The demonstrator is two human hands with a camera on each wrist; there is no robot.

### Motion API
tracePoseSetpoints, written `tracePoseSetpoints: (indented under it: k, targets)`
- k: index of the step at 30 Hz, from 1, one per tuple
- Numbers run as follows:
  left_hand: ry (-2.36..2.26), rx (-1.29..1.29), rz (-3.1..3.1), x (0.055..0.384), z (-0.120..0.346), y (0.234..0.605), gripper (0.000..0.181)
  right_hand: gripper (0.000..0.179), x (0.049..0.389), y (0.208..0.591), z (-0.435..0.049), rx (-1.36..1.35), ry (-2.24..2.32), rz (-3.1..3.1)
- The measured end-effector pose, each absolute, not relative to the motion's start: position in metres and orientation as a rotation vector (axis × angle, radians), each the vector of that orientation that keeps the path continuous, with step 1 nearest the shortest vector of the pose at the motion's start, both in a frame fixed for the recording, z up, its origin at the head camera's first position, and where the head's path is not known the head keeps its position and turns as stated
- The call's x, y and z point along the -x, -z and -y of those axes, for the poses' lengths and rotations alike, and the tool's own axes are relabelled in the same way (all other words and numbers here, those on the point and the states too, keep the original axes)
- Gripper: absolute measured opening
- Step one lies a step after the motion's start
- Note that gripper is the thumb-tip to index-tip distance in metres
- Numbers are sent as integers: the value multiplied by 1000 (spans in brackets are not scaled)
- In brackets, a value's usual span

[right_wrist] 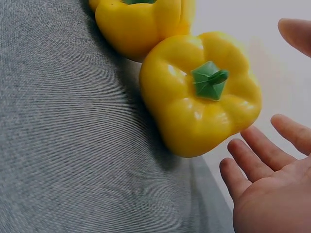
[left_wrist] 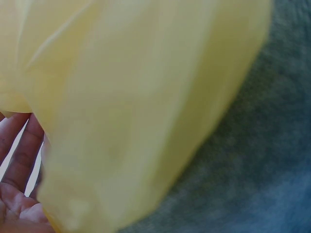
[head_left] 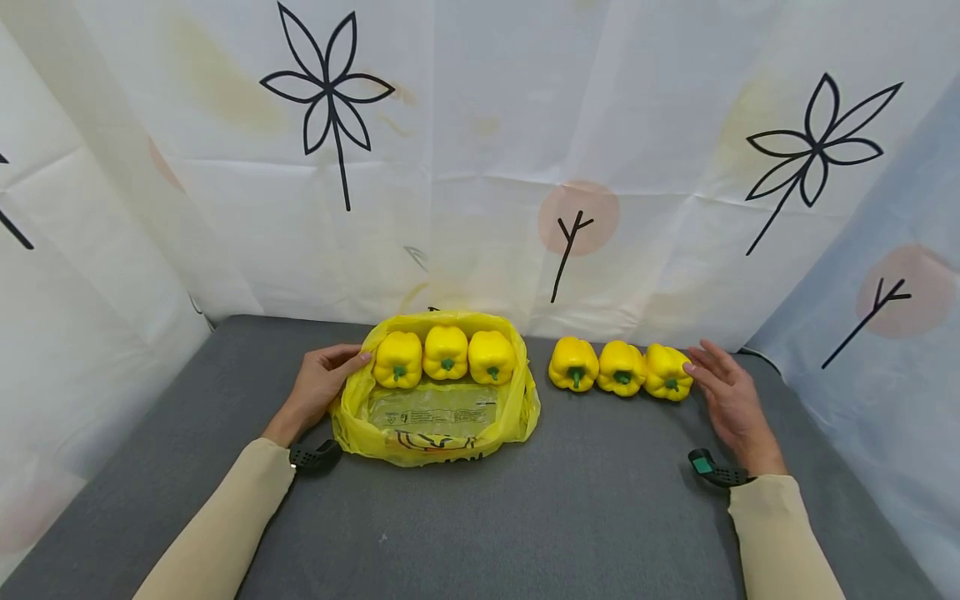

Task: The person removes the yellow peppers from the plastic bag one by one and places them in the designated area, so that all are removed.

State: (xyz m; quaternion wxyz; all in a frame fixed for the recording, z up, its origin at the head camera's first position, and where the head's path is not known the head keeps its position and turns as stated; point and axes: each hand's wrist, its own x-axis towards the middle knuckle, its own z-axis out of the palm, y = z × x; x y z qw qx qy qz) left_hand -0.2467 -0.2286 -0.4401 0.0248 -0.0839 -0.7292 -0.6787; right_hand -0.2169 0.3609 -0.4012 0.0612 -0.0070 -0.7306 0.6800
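A yellow plastic bag [head_left: 351, 425] lies with its mouth wide, and three yellow bell peppers [head_left: 446, 346] sit in a row along its far side. My left hand [head_left: 318, 385] holds the bag's left rim, thumb over the edge; in the left wrist view the bag's film hides part of the fingers [left_wrist: 22, 160]. To the right of the bag stand three more yellow bell peppers [head_left: 622, 367] side by side, green stems toward me. Beside the rightmost pepper [right_wrist: 194, 116], my right hand [head_left: 735, 408] is spread with its fingers extended, fingertips right at the pepper's side.
The grey table [head_left: 480, 533] stretches toward me in front of the bag and peppers. A white patterned cloth [head_left: 480, 250] hangs directly behind them, with more cloth at both sides. Each wrist wears a dark band [head_left: 723, 475].
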Motion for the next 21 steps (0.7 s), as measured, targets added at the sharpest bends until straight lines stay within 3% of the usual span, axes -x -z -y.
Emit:
tracePoseSetpoints:
  k: [21]
  targets:
    - [2078,242,2275,249,229,442,45,77,209,378,-356,-106,-1989,2189]
